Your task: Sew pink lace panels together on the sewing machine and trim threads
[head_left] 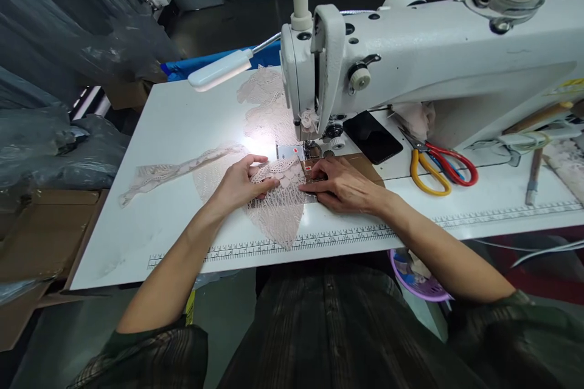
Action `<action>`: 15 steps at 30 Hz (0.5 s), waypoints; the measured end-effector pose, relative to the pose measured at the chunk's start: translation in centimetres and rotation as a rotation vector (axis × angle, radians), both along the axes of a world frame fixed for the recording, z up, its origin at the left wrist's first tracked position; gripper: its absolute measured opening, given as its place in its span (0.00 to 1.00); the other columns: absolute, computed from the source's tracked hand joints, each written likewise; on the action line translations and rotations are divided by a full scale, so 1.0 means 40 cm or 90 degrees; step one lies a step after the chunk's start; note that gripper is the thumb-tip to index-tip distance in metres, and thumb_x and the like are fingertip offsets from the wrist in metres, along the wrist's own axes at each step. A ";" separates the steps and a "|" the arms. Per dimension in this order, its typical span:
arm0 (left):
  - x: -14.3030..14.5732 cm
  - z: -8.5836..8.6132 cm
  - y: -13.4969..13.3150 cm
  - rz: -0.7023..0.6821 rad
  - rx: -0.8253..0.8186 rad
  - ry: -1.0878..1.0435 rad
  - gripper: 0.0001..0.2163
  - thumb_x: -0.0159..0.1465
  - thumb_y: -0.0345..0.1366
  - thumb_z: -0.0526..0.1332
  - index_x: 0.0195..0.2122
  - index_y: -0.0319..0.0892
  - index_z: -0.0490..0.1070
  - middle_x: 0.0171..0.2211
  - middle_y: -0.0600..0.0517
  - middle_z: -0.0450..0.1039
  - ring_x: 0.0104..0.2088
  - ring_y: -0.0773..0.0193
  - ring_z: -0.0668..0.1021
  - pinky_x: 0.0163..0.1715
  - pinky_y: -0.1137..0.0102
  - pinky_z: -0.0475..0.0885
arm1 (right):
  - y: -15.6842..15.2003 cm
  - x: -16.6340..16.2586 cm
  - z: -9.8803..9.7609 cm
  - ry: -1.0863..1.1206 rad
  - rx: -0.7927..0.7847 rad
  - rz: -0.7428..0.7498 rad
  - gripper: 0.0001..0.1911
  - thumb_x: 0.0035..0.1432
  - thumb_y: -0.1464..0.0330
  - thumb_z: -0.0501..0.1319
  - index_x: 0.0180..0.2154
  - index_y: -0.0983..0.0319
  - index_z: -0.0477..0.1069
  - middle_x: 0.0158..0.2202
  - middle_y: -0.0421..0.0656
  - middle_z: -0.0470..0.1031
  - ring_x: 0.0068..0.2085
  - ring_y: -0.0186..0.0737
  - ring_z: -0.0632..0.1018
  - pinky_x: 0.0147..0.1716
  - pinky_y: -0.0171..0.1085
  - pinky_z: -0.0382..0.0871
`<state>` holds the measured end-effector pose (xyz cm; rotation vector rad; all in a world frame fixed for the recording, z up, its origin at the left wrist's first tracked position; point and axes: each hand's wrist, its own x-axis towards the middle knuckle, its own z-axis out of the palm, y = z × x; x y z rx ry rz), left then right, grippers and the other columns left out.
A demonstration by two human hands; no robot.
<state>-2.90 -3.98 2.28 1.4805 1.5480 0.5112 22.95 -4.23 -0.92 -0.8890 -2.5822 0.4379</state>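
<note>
Just below the sewing machine's presser foot (306, 149), a pale lace piece (279, 216) lies on the worktop (137, 219). At its 10 o'clock, the left hand (237, 182) rests with thumb and forefinger spread over it; at 2 o'clock, the right hand (349, 187) touches its edge with bent fingers. I cannot tell whether either pinches the cloth. Farther out sit a lace strip (177, 171) at 9, a lit lamp (221, 70) at 11, a black phone (373, 136) at 2 and scissors (429, 149) near 3.
</note>
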 end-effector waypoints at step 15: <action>0.060 -0.026 0.060 -0.553 0.596 0.283 0.09 0.69 0.33 0.54 0.43 0.42 0.74 0.49 0.43 0.76 0.43 0.57 0.77 0.44 0.58 0.71 | -0.008 -0.007 0.008 -0.046 0.030 -0.016 0.19 0.61 0.71 0.57 0.51 0.53 0.77 0.46 0.51 0.69 0.50 0.52 0.69 0.49 0.52 0.62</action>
